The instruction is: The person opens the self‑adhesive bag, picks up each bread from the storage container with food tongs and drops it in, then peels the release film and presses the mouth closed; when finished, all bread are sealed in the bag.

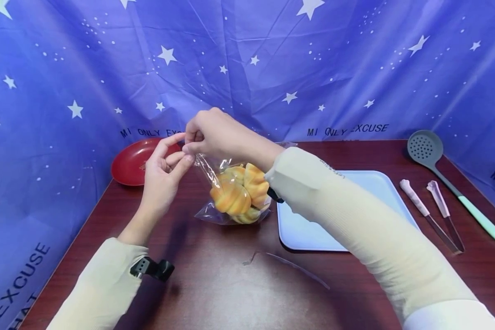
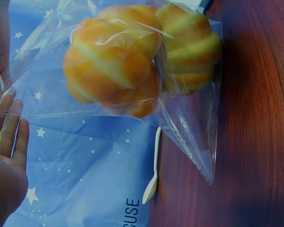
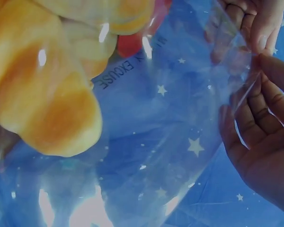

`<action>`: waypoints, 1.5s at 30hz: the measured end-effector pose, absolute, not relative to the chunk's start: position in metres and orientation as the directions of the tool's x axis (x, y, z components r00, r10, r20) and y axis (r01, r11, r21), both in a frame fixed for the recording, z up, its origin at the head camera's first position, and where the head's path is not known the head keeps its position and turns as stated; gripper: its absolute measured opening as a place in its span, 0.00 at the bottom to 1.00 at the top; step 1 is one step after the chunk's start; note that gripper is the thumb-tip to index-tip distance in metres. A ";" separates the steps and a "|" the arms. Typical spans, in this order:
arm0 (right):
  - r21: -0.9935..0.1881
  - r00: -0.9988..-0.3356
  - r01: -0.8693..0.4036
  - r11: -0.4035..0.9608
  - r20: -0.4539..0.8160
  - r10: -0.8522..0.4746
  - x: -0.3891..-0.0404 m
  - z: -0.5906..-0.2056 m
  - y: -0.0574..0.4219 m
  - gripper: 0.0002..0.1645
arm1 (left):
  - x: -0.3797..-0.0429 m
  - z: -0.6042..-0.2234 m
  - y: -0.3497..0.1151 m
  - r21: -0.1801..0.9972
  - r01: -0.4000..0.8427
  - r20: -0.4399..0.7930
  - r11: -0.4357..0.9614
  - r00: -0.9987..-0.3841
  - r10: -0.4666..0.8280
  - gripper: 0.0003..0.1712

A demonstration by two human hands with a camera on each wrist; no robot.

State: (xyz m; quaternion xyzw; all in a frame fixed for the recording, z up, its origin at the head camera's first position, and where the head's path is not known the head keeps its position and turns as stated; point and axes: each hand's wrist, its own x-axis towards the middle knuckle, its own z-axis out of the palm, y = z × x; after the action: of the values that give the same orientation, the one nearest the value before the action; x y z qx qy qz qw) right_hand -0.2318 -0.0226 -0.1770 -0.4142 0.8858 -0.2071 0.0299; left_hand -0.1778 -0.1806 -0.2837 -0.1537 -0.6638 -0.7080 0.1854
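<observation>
A clear plastic bag point(image 1: 208, 214) stands on the table with several orange-yellow bread pieces point(image 1: 231, 198) inside. Its top is drawn up toward the far left, where both hands meet. My left hand point(image 1: 162, 165) pinches the film between thumb and fingers. Right beside it, my right hand point(image 1: 218, 132) reaches across and pinches the bag's edge, thumb against forefinger. Stretched film runs to the fingers of the right hand point(image 3: 267, 142) in the right wrist view. Over in the left wrist view, the left hand point(image 2: 9, 175) lies at the bag's gathered end.
A red plate point(image 1: 128, 162) sits behind the left hand. Under the right forearm is a light-blue tray point(image 1: 309, 231). Tongs point(image 1: 449, 229) and a slotted skimmer point(image 1: 426, 149) lie at the right. A thin clear strip point(image 1: 299, 268) lies in front. A pale spoon-shaped thing point(image 2: 154, 165) shows beyond the bag.
</observation>
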 end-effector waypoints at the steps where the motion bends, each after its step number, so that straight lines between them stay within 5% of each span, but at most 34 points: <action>1: -0.403 -0.652 -0.720 0.565 0.114 -0.749 -0.233 -0.178 -0.021 0.10 | -0.178 -0.284 -0.180 0.882 0.470 0.467 -0.045 -0.882 -0.056 0.25; 11: -0.337 -0.652 -0.707 0.622 -0.031 -0.758 -0.238 -0.183 -0.013 0.19 | -0.177 -0.284 -0.178 0.875 0.484 0.482 -0.020 -0.875 -0.053 0.19; 25: -0.284 -0.770 -0.613 0.737 0.009 -0.637 -0.236 -0.186 -0.012 0.21 | -0.181 -0.292 -0.168 0.802 0.597 0.591 -0.004 -0.795 -0.137 0.11; 38: -0.327 -0.688 -0.707 0.627 0.115 -0.716 -0.239 -0.190 -0.005 0.15 | -0.180 -0.295 -0.169 0.854 0.510 0.521 0.105 -0.843 -0.136 0.11; 45: -0.328 -0.671 -0.722 0.609 0.116 -0.733 -0.240 -0.193 -0.003 0.15 | -0.181 -0.296 -0.166 0.832 0.521 0.551 0.191 -0.814 -0.183 0.09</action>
State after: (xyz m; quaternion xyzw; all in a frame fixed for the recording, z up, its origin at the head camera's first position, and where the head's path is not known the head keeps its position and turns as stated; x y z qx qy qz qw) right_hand -0.2402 -0.0032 -0.1926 -0.4056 0.8968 -0.1763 0.0152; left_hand -0.1808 -0.1658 -0.2959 -0.1173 -0.7185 -0.6251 0.2815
